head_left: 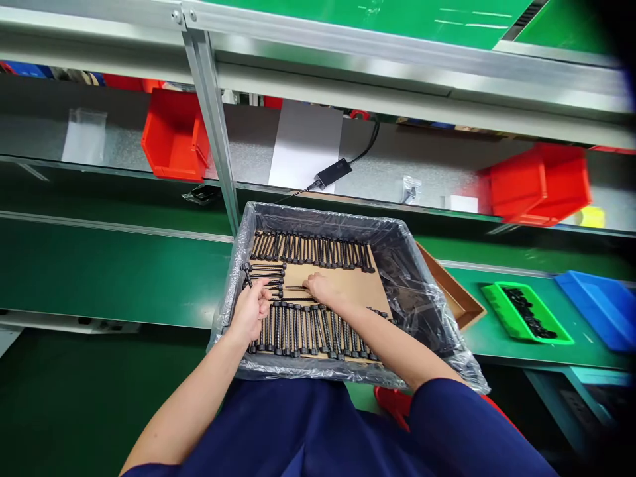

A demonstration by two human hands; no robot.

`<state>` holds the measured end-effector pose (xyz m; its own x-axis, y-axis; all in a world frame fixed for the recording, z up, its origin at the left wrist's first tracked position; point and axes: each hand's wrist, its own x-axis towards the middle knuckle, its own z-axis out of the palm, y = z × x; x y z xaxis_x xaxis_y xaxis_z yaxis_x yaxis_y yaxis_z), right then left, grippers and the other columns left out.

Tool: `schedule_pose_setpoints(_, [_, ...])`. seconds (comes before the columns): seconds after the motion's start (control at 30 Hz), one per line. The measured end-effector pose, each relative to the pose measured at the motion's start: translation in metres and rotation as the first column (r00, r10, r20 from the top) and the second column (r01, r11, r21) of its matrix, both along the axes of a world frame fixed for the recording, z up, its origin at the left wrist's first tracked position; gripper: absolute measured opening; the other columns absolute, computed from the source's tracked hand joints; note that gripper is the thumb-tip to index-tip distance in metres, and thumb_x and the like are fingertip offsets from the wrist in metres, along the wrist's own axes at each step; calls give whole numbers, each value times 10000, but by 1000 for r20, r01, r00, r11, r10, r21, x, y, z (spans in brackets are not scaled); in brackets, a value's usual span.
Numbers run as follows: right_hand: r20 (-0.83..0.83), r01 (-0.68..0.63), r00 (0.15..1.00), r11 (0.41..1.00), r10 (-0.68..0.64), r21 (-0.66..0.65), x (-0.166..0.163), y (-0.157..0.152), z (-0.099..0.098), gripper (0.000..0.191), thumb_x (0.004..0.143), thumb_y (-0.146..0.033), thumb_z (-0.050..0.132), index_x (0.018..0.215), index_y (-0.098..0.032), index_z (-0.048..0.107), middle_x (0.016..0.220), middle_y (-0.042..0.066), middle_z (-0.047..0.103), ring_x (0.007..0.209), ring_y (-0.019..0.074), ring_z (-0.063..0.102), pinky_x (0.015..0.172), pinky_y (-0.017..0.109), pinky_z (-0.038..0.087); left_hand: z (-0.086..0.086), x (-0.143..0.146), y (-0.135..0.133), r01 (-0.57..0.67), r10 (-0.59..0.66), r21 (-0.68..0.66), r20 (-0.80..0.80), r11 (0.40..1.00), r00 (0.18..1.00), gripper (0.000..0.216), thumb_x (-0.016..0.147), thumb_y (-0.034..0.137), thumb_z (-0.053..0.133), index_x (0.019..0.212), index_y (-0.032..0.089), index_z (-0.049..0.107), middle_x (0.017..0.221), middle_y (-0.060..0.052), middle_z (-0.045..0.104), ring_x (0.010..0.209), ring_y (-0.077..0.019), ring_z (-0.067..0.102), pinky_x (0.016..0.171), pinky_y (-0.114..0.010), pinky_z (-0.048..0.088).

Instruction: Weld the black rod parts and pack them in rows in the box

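Observation:
Slim black rods with thicker ends (322,252) lie in rows on a cardboard sheet (338,279) inside a plastic-lined grey bin (417,255). My left hand (251,309) is closed at the left side, with a black rod (247,275) standing up from its fingers; part of it is hidden. A short stack of rods lies crosswise beside that hand. Over the middle of the cardboard, my right hand (322,289) pinches the end of a thin dark rod (295,287) that points left. Its forearm covers part of the near row.
A brown tray (470,308), a green tray of small black parts (507,324) and a blue tray (596,311) sit right of the bin. On the shelf behind are red bins (173,132), a white sheet (301,149) and a black adapter with cable (333,173). A metal post (211,112) rises behind.

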<state>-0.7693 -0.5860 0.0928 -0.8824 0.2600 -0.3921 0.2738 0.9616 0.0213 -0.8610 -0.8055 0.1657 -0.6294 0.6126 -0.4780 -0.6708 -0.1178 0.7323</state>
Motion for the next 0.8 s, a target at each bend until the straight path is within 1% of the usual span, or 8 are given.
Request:
schedule_pose_setpoints(0.1, [44, -48, 998, 999, 48, 6, -6, -6, -14, 241, 860, -126, 506, 969, -150, 720, 950, 153, 664, 970, 267, 565, 730, 287, 469, 0, 0, 0, -39, 39, 14, -1, 999, 999, 392, 808, 495, 558, 1019, 164, 556, 623, 32, 525, 376, -30, 338, 339, -140, 147])
schedule_pose_setpoints(0.2, [47, -88, 995, 996, 87, 24, -10, -7, -20, 282, 838, -65, 486, 963, -151, 724, 964, 160, 644, 1004, 276, 534, 735, 298, 472, 0, -1, -1, -60, 59, 31, 12, 998, 998, 364, 828, 488, 521, 994, 165, 549, 623, 27, 534, 377, -35, 341, 337, -144, 163])
schedule_pose_setpoints(0.33, [-30, -82, 996, 993, 85, 84, -6, 5, -11, 288, 879, -87, 446, 992, -111, 709, 1062, 195, 577, 1050, 291, 487, 818, 339, 453, 2, -2, -2, -38, 35, 39, 79, 999, 996, 319, 847, 436, 508, 983, 151, 556, 626, 23, 533, 379, -32, 348, 334, -139, 170])
schedule_pose_setpoints(0.4, [-107, -63, 992, 994, 72, 86, 1, 14, -3, 319, 903, -86, 404, 1036, -111, 692, 1073, 188, 560, 1024, 270, 501, 827, 324, 442, 5, -3, -1, -23, 18, 37, 136, 999, 991, 305, 856, 421, 499, 968, 144, 561, 621, 24, 526, 376, -29, 349, 331, -135, 165])
schedule_pose_setpoints(0.5, [-186, -97, 979, 993, 83, -66, 13, 27, 5, 362, 899, -72, 394, 1141, -144, 654, 1051, 142, 585, 928, 217, 554, 789, 280, 446, 7, -3, 0, -7, -1, 41, 180, 999, 984, 298, 855, 419, 506, 946, 142, 564, 614, 25, 522, 371, -25, 347, 328, -131, 161])
schedule_pose_setpoints(0.63, [-274, -241, 949, 921, 158, -306, 21, 31, 5, 410, 866, -48, 399, 1162, -177, 652, 1094, 102, 628, 994, 200, 563, 870, 294, 428, 8, -3, 0, -16, 9, 44, 167, 999, 986, 332, 847, 459, 515, 950, 146, 562, 613, 21, 531, 368, -27, 350, 331, -133, 170])
schedule_pose_setpoints(0.73, [-200, -329, 941, 874, 273, -358, 17, 27, 3, 406, 839, -45, 435, 1111, -218, 681, 1039, 70, 665, 970, 192, 567, 840, 282, 430, 6, -5, -1, -55, 47, 47, 147, 997, 988, 382, 863, 510, 460, 973, 155, 550, 619, 10, 548, 367, -39, 359, 328, -140, 175])
schedule_pose_setpoints(0.8, [-132, -320, 947, 887, 292, -333, 11, 24, 1, 305, 807, -65, 512, 962, -221, 724, 964, 51, 683, 912, 182, 576, 783, 246, 432, 5, -7, -2, -81, 74, 50, 128, 995, 989, 385, 871, 515, 435, 980, 162, 542, 624, 6, 554, 367, -43, 361, 327, -142, 178])
